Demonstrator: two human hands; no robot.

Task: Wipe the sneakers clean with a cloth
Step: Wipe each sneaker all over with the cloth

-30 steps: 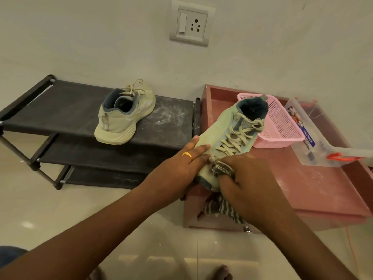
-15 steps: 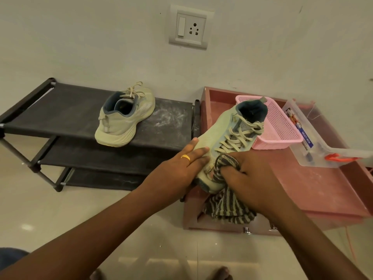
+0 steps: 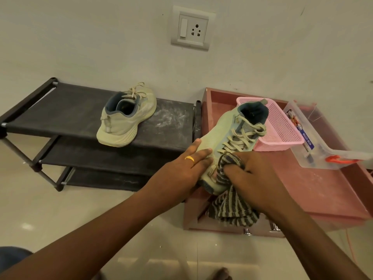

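Cloth, gripped by right hand, now rides nearer the laces than before, left hand flat-fingered bracing sneaker; wiping progresses.

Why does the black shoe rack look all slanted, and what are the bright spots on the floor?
In the head view, the wide-angle lens slants the shoe rack near the picture's edge; the glossy floor mirrors the room light as pale patches; the cloth and held shoe look fairly sharp.
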